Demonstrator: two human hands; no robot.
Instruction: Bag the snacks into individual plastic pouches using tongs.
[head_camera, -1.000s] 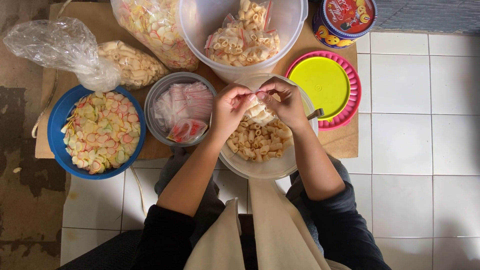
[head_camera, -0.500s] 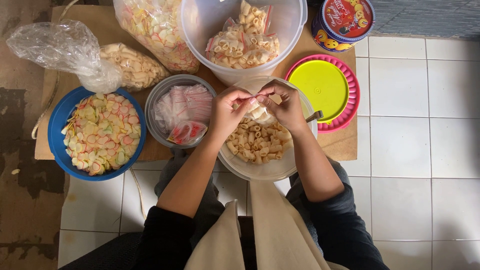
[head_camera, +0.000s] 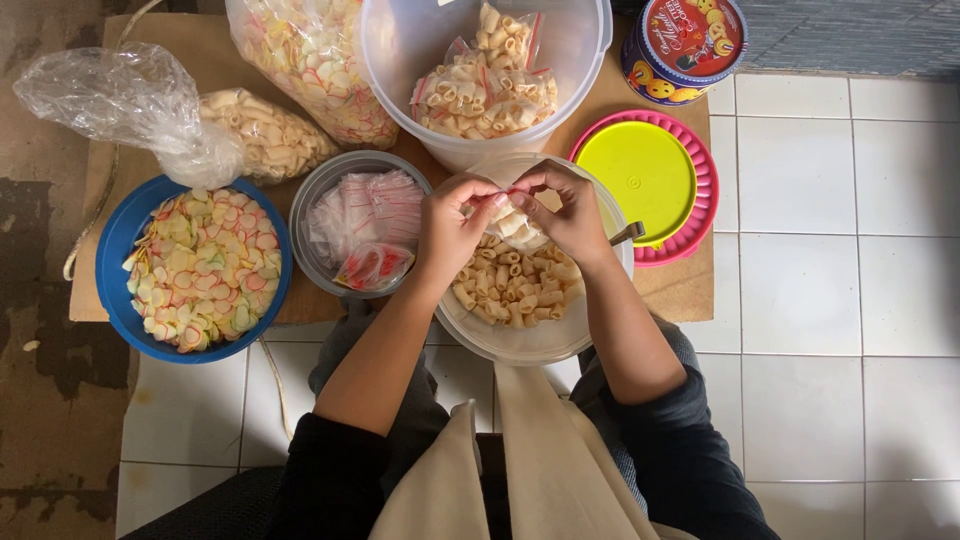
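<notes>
Head camera looks straight down on a floor of pale square tiles (head_camera: 800, 300), white with thin grey joints; at the left edge the tiling gives way to worn, dark-stained concrete (head_camera: 40, 350). A flat brown cardboard sheet (head_camera: 680, 285) lies on the floor and carries most of the containers. Left hand (head_camera: 452, 228) and right hand (head_camera: 568, 212) meet above a clear bowl of tube-shaped crackers (head_camera: 515, 300), fingertips pinched shut on the top edge of a small clear packet (head_camera: 512, 222) filled with the same crackers; the packet hangs between the two hands, just over the bowl. Beside the left hand sits a grey bowl of empty little bags (head_camera: 362, 232), then a blue bowl of flat coloured crackers (head_camera: 200, 268). Behind the hands stands a big clear tub (head_camera: 485, 75) holding filled packets. Near the right hand lies a yellow-green lid on a pink one (head_camera: 648, 180), and a round printed tin (head_camera: 685, 45) stands beyond
</notes>
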